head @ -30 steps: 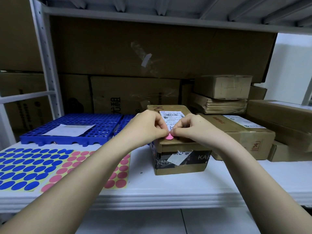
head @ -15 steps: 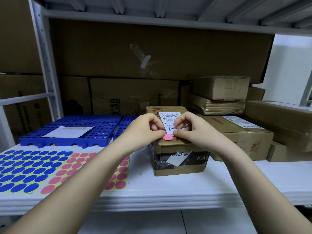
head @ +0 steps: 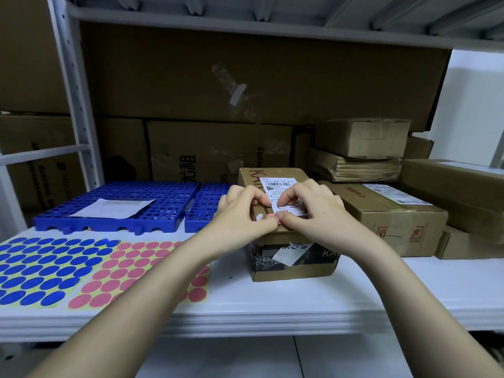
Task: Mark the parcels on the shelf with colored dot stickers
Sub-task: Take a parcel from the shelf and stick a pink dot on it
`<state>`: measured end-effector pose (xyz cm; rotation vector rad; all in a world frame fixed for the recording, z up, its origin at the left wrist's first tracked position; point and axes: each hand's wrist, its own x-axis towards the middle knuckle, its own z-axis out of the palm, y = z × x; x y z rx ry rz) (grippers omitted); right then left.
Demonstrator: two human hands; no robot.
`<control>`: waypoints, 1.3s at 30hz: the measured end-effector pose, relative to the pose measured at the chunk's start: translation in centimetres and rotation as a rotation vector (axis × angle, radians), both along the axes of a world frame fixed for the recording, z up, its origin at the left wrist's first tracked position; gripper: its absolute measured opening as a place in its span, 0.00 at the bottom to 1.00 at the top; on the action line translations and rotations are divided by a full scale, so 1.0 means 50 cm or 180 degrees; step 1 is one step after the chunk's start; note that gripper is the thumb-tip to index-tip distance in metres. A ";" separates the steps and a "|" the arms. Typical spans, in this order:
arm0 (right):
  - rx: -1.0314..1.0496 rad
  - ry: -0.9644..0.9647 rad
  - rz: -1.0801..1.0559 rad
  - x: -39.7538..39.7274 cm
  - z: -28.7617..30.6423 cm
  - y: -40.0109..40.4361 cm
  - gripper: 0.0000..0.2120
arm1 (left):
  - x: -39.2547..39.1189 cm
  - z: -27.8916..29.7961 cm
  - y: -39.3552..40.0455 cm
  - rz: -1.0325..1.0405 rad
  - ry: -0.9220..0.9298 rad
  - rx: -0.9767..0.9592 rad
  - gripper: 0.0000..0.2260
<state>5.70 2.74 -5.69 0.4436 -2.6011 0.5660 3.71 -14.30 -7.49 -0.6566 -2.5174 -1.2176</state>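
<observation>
Now mid-placement: left hand [head: 240, 211] and right hand [head: 313, 211] fingers pinching pink dot sticker [head: 271, 217] against parcel [head: 293, 271] top near front edge. Next: press flat, release.

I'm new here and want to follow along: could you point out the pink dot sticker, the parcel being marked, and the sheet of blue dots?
pink dot sticker [head: 270, 217], head view, visible sliver between the thumbs.
parcel [head: 294, 271], head view, lower front face.
sheet of blue dots [head: 41, 268], head view, middle of the sheet.
</observation>
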 end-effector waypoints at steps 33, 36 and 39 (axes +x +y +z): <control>-0.4210 -0.0889 0.0494 0.022 -0.084 0.044 0.15 | 0.006 -0.049 0.031 -0.0269 -0.1576 0.2305 0.36; -0.4177 -0.0675 0.0696 0.019 -0.065 0.030 0.18 | 0.012 -0.021 0.013 -0.0414 -0.1430 0.2295 0.28; -0.4089 -0.0813 0.0778 0.006 -0.047 0.003 0.26 | 0.000 0.010 -0.027 -0.0550 -0.1281 0.2285 0.32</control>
